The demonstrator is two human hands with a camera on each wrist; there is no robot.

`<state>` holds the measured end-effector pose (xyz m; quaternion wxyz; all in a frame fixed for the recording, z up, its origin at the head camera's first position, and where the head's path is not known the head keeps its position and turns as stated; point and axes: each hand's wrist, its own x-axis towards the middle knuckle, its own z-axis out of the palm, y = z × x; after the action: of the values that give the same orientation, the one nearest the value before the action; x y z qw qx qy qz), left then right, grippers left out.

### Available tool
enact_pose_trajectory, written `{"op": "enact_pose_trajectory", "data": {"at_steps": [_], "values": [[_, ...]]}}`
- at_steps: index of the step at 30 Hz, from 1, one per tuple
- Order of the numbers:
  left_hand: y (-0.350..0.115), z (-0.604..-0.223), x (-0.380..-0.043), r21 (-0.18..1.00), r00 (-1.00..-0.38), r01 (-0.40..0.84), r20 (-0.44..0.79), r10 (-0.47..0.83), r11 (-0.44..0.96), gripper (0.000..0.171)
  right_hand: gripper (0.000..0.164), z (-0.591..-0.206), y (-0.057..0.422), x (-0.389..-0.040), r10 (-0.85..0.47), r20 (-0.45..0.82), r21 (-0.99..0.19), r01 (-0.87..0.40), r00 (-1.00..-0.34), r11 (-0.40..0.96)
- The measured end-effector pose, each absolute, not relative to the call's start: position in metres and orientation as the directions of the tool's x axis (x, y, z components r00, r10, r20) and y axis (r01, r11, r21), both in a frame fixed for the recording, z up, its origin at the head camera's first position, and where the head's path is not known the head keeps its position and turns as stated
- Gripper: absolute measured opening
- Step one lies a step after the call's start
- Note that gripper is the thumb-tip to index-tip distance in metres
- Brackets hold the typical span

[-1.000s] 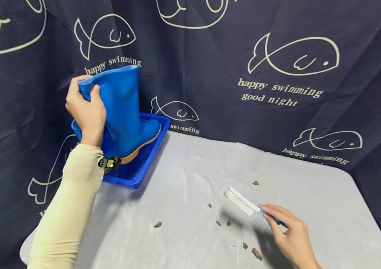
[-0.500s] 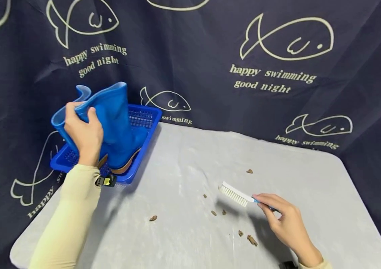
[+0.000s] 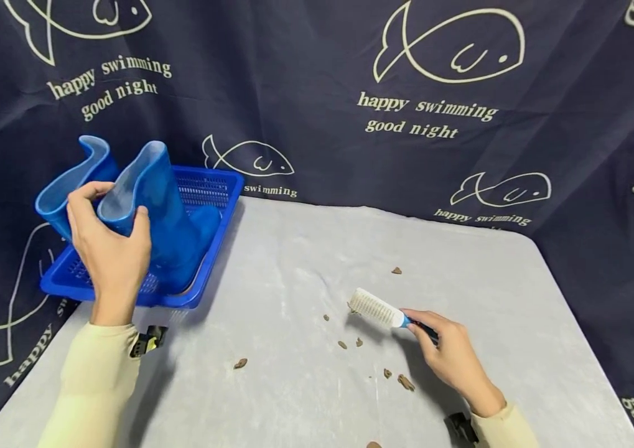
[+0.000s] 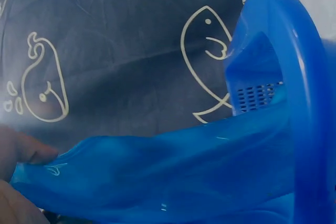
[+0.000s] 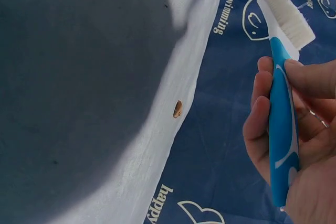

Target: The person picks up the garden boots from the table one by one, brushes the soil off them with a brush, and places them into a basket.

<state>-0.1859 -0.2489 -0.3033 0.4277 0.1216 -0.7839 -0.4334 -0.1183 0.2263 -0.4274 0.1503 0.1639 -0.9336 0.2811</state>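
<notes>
My left hand (image 3: 112, 255) grips the top edge of a blue rubber boot (image 3: 168, 230), with the thumb outside the rim. That boot stands in a blue plastic basket (image 3: 196, 292), beside a second blue boot (image 3: 56, 202). In the left wrist view the boot's shaft (image 4: 157, 177) reaches from the fingers to the basket rim (image 4: 302, 51). My right hand (image 3: 451, 354) holds a scrub brush (image 3: 375, 308) by its blue handle, above the table. White bristles (image 5: 294, 19) and fingers wrapped round the handle (image 5: 282, 124) show in the right wrist view.
Several small brown pieces lie scattered on the white-covered table (image 3: 272, 267), such as one brown chunk (image 3: 405, 382) near the brush and another brown piece (image 3: 241, 363) farther left. A dark fish-print curtain (image 3: 305, 81) hangs behind the table.
My left hand has lowered the boot upright into the basket beside the other one. The brush has turned so its bristles show more to the head camera. The head view has shifted.
</notes>
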Motion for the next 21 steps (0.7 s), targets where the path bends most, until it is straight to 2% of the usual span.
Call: {"op": "enact_pose_trajectory", "data": {"at_steps": [3, 5, 8, 12, 15, 17, 21], "values": [[-0.242, -0.301, -0.177, 0.732, -0.654, 0.186, 0.59, -0.473, 0.655, 0.053, 0.04, -0.428, 0.227, -0.115, -0.211, 0.347, -0.488, -0.368, -0.914, 0.792], [-0.235, -0.298, -0.171, 0.689, -0.665, 0.223, 0.625, -0.41, 0.689, 0.054, 0.044, -0.427, 0.229, -0.113, -0.201, 0.334, -0.51, -0.356, -0.921, 0.783], [-0.223, -0.293, -0.159, 0.641, -0.628, 0.324, 0.695, -0.349, 0.696, 0.049, 0.05, -0.427, 0.232, -0.108, -0.187, 0.317, -0.546, -0.34, -0.93, 0.766], [-0.202, -0.282, -0.143, 0.621, -0.557, 0.456, 0.758, -0.34, 0.637, 0.041, 0.054, -0.429, 0.236, -0.103, -0.183, 0.307, -0.562, -0.333, -0.934, 0.757], [-0.186, -0.278, -0.141, 0.587, -0.518, 0.546, 0.797, -0.31, 0.597, 0.036, 0.045, -0.43, 0.237, -0.104, -0.146, 0.297, -0.576, -0.299, -0.944, 0.761], [-0.18, -0.283, -0.146, 0.565, -0.521, 0.601, 0.813, -0.259, 0.565, 0.031, 0.035, -0.429, 0.24, -0.108, -0.098, 0.283, -0.6, -0.256, -0.954, 0.758], [-0.166, -0.305, -0.165, 0.551, -0.596, 0.64, 0.796, -0.106, 0.536, 0.024, 0.021, -0.425, 0.25, -0.115, 0.004, 0.249, -0.623, -0.157, -0.969, 0.766]]}}
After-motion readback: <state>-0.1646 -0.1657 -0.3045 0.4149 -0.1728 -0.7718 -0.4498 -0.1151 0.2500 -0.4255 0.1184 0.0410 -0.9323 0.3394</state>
